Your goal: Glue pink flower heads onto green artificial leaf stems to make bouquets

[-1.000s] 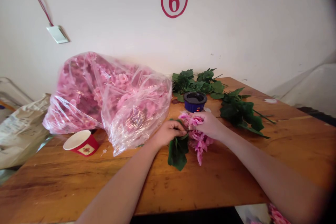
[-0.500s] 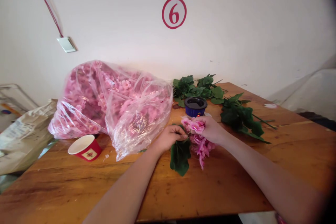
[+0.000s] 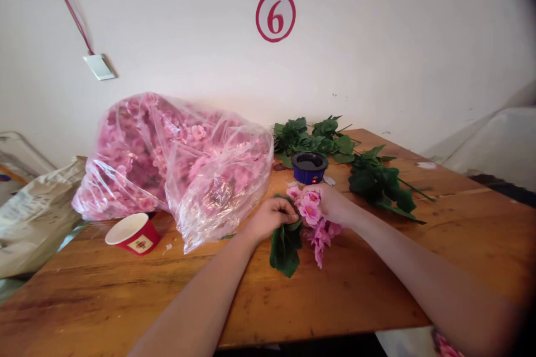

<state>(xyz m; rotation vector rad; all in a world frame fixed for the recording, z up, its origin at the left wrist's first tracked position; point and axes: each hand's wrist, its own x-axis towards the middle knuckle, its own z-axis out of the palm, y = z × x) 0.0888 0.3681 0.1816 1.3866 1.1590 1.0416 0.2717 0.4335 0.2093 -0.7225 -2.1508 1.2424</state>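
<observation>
My left hand (image 3: 274, 218) pinches a spray of dark green artificial leaves (image 3: 286, 250), which hangs down below my fingers over the table. Against it, on the right, my right hand (image 3: 329, 202) is closed on a cluster of pink artificial flowers (image 3: 310, 209); more petals droop beneath the wrist. Where stem and flowers meet is hidden behind my fingers and the blooms. Just beyond my hands stands a small blue pot (image 3: 309, 172) with a black rim and a lit red light, dark inside.
A clear plastic bag (image 3: 221, 178) full of pink flowers covers the left back of the wooden table (image 3: 176, 295). In front of it stands a red paper cup (image 3: 138, 241). Green leaf sprays (image 3: 383, 181) lie behind and right of the pot. A paper sack (image 3: 36, 223) is at far left.
The flower cluster has turned a little in my right hand, so the blossoms now face me more. My left hand keeps its hold on the leaves. The whole view has shifted slightly.
</observation>
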